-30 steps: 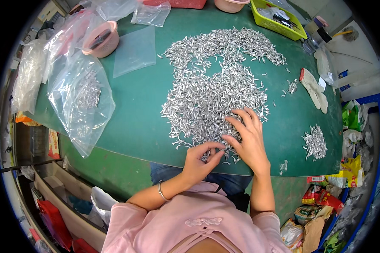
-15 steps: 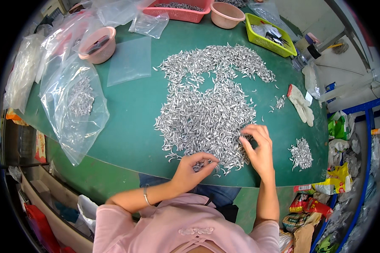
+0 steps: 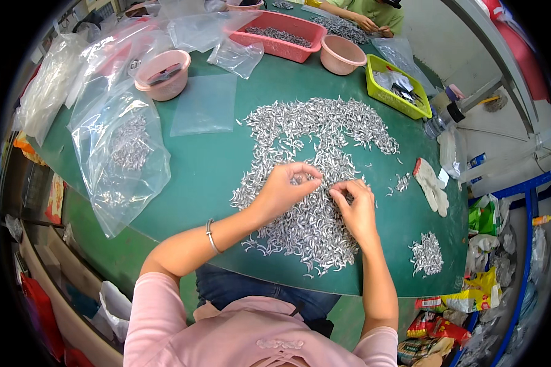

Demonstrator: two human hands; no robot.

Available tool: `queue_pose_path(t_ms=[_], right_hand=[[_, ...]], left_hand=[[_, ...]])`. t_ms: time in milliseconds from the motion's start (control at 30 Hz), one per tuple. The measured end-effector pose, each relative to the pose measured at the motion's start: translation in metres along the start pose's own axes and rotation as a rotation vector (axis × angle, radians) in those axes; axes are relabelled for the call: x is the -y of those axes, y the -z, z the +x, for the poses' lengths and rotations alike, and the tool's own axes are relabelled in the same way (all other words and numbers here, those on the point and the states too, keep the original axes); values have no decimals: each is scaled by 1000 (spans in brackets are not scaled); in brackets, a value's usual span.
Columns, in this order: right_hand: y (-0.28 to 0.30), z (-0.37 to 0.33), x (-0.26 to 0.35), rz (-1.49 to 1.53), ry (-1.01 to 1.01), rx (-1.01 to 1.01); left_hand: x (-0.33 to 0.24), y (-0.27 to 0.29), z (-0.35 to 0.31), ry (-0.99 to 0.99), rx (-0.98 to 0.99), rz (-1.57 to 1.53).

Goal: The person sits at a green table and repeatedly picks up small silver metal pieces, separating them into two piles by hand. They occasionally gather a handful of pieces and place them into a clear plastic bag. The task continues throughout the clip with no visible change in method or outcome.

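A broad heap of small curved silver pieces lies across the green table in front of me. Over its middle, my left hand is curled, with some of the same pieces showing between its thumb and fingers. Close to its right, my right hand has thumb and fingertips drawn together above the heap; whatever they pinch is too small to make out. Two smaller piles sit to the right: a little scatter beside a white glove, and a denser pile near the table's edge.
A clear plastic bag with silver pieces lies left, beside a pink bowl and a flat clear bag. Along the back stand a pink tray, another pink bowl and a green basket. Another person's hands work beyond.
Both hands have moved farther over the heap and closer together; the right hand's fingers have drawn in. The view has tilted up, bringing the other person into sight.
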State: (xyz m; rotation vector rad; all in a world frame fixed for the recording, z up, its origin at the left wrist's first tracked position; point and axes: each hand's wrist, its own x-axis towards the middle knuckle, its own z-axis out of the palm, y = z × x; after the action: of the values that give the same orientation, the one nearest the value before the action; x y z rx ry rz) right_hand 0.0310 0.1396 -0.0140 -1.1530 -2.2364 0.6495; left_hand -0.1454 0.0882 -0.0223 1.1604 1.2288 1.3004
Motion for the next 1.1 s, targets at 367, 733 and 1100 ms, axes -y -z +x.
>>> queue_pose_path(t_ms=[367, 733, 1100], right_hand=[[-4, -17, -3, 659, -216, 199], [-10, -17, 8, 504, 108, -139], [-11, -17, 8, 570, 110, -142]], left_hand=[[3, -5, -12, -19, 89, 57], [3, -7, -15, -13, 38, 34], [-1, -7, -19, -33, 27, -9]])
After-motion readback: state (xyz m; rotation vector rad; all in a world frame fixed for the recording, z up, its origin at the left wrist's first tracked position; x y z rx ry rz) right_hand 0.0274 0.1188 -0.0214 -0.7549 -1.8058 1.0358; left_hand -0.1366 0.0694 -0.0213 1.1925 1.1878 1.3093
